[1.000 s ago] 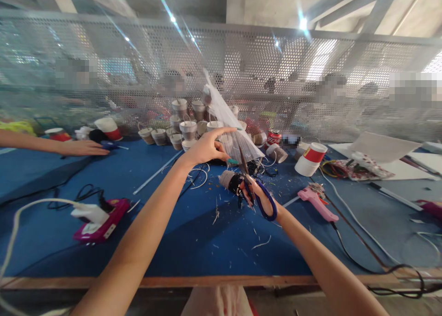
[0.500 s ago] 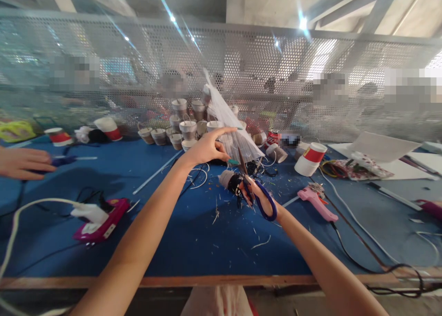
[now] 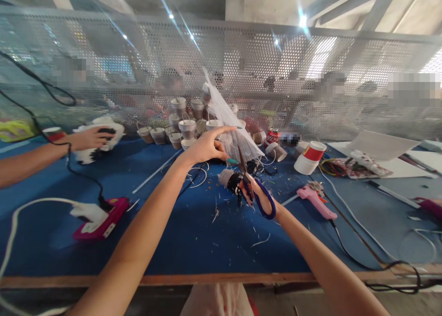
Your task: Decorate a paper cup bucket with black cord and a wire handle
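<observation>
My left hand [image 3: 206, 146] is at the centre, its index finger and thumb spread apart in a curve; teal tips show on both. Behind and beside those fingers slants a bundle of thin white translucent strips [image 3: 232, 118]; I cannot tell whether the hidden fingers touch it. My right hand [image 3: 259, 194] grips scissors [image 3: 267, 210] with dark blue handles, blades pointing up toward the lower end of the bundle. A small grey wrapped pot [image 3: 226, 178] with black material lies on its side against the right hand's fingers.
Small grey pots [image 3: 187, 129] are stacked behind. A pink glue gun [image 3: 316, 201] and a red-and-white roll [image 3: 310, 158] are at right. A magenta power strip [image 3: 115, 214] lies left, near another person's hand [image 3: 90, 138]. White scraps dot the blue table [image 3: 193, 256].
The other person's hand at left has moved up and right onto white and black material, and a black cord now hangs there. My hands and the scissors stay nearly still.
</observation>
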The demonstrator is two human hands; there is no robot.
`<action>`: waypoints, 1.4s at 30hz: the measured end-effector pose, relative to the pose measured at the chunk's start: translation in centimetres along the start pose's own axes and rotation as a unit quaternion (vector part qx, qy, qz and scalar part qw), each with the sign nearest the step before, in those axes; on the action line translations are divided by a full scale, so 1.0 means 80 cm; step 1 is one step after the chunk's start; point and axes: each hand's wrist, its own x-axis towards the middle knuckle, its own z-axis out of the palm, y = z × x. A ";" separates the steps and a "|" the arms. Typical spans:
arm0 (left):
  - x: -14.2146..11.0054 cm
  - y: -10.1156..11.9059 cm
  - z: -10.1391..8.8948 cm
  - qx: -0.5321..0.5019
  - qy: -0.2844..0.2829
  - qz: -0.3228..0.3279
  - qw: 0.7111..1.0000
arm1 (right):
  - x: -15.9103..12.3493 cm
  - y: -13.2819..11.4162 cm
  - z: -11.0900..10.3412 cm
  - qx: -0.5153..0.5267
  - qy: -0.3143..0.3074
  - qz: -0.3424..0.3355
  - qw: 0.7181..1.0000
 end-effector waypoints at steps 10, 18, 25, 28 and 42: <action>0.000 0.001 0.001 0.000 0.005 -0.007 1.000 | 0.002 0.009 -0.005 0.004 -0.004 -0.011 1.000; 0.000 0.002 0.000 0.005 0.004 -0.001 1.000 | -0.002 0.003 -0.002 -0.003 -0.014 -0.010 1.000; -0.001 0.001 -0.003 0.000 0.005 -0.010 1.000 | 0.000 0.004 -0.003 -0.002 -0.015 -0.020 1.000; -0.001 0.001 -0.003 0.002 0.005 -0.014 1.000 | 0.000 0.005 -0.004 0.000 -0.018 -0.013 1.000; -0.001 0.002 -0.002 0.021 0.005 0.002 1.000 | -0.001 0.007 -0.005 0.006 -0.016 -0.002 1.000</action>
